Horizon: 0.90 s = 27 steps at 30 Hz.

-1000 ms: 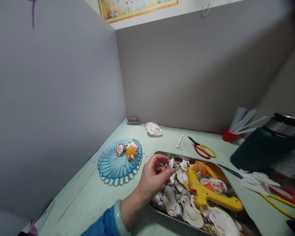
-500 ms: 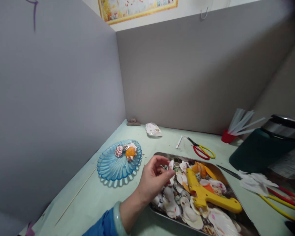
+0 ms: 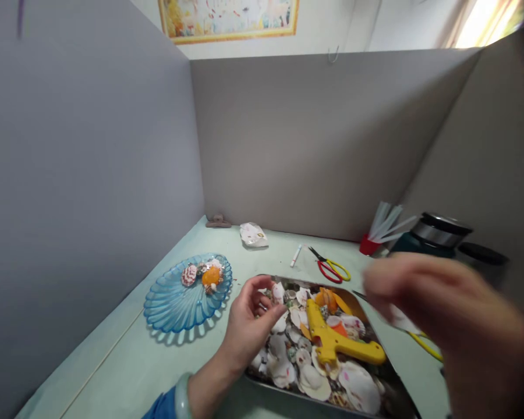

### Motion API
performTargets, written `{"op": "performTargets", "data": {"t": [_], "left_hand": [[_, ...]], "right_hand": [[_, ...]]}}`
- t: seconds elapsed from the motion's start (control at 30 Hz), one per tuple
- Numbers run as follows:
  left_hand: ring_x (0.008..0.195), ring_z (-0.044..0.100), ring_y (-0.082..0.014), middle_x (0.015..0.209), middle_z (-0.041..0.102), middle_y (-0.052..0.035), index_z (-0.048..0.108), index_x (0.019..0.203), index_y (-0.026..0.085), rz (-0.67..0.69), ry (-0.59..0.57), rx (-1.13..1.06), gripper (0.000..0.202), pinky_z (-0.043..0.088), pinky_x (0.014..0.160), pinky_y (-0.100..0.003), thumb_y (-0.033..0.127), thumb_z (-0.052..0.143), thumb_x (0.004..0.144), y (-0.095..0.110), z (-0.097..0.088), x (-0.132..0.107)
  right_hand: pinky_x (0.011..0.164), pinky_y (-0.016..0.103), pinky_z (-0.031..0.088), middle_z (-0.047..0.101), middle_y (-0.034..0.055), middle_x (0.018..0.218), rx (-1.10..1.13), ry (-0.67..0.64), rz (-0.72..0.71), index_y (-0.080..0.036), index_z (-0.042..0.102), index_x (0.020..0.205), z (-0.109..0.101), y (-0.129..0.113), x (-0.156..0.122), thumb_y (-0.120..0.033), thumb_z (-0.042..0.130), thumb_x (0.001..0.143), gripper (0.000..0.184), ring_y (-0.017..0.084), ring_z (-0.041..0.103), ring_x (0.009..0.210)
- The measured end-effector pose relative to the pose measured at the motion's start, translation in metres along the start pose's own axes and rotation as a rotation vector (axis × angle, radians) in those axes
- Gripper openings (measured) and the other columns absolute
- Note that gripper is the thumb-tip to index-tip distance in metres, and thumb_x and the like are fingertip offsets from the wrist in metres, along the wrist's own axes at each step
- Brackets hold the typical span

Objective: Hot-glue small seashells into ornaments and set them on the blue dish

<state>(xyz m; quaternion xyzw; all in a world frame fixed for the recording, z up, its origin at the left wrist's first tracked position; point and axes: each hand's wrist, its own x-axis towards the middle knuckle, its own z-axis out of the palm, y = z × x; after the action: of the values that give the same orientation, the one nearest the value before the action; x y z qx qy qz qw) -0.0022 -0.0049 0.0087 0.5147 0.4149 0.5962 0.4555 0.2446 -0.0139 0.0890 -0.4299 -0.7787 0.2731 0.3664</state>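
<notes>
My left hand [image 3: 253, 317] rests over the left edge of a metal tray [image 3: 395, 381]. Its fingers are loosely curled and the thumb stands apart, with nothing visibly held. White shells [image 3: 278, 293] lie right beside its fingertips. A yellow glue gun [image 3: 327, 337] lies across the shells, its handle towards the right. My right hand [image 3: 423, 308] is in the air at the right, close to the camera and smeared by motion; whether it holds anything cannot be made out. On the left, a blue shell-shaped plate [image 3: 174, 302] carries an orange shell [image 3: 211, 277] and a striped shell [image 3: 189, 275].
Behind the tray lie red-and-yellow scissors [image 3: 332, 270], a small white stick [image 3: 296, 256] and a white packet [image 3: 253, 235]. A red cup [image 3: 369, 245] holds translucent glue sticks. A dark green flask [image 3: 439, 233] stands at the right. Grey partitions [image 3: 288, 145] enclose the table.
My right hand has come into view from the right, in front of the flask. The view has turned slightly right and up. My left hand keeps its place over the tray.
</notes>
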Motion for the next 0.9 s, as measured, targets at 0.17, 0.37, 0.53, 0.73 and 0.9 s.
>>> {"op": "performTargets", "data": {"t": [0.17,0.37,0.53,0.73,0.9], "left_hand": [[0.068,0.054,-0.0106,0.106,0.057,-0.0040,0.048,0.114,0.023,0.049,0.042,0.048,0.048,0.047,0.060,-0.023,0.024,0.071,0.072,0.002,0.000,-0.003],[0.072,0.057,-0.0130,0.107,0.057,-0.0047,0.046,0.120,0.025,0.142,0.054,0.139,0.051,0.049,0.068,-0.027,0.024,0.069,0.075,0.006,0.002,-0.007],[0.076,0.056,-0.0135,0.104,0.059,-0.0047,0.051,0.114,0.022,0.006,0.006,-0.032,0.043,0.048,0.065,-0.025,0.028,0.069,0.076,0.008,0.001,-0.003],[0.063,0.052,-0.0099,0.077,0.061,0.0012,0.061,0.086,0.018,-0.111,-0.108,-0.156,0.019,0.044,0.061,-0.022,0.030,0.071,0.074,0.007,-0.005,0.001],[0.066,0.051,-0.0108,0.071,0.059,0.0025,0.063,0.076,0.018,-0.082,-0.108,-0.225,0.012,0.041,0.065,-0.021,0.029,0.070,0.075,0.006,-0.007,0.001]], "right_hand": [[0.063,0.026,0.041,0.066,0.0013,0.076,-0.256,-0.071,-0.012,-0.020,0.067,0.080,0.051,-0.039,0.046,-0.031,0.055,0.089,0.018,0.016,0.057,0.069],[0.060,0.024,0.035,0.066,0.0009,0.075,-0.379,-0.020,-0.019,-0.020,0.063,0.078,0.083,-0.036,0.041,-0.030,0.051,0.090,0.019,0.015,0.057,0.068],[0.056,0.022,0.032,0.065,-0.0010,0.070,-0.372,-0.064,-0.018,-0.020,0.064,0.079,0.075,-0.034,0.043,-0.027,0.052,0.090,0.017,0.013,0.055,0.063],[0.058,0.021,0.034,0.064,-0.0009,0.071,-0.354,-0.142,-0.069,-0.020,0.065,0.078,0.073,-0.038,0.043,-0.025,0.052,0.091,0.019,0.012,0.055,0.065],[0.061,0.021,0.035,0.064,-0.0003,0.073,-0.356,-0.165,-0.114,-0.019,0.065,0.078,0.076,-0.035,0.042,-0.022,0.056,0.088,0.013,0.013,0.056,0.068]]}}
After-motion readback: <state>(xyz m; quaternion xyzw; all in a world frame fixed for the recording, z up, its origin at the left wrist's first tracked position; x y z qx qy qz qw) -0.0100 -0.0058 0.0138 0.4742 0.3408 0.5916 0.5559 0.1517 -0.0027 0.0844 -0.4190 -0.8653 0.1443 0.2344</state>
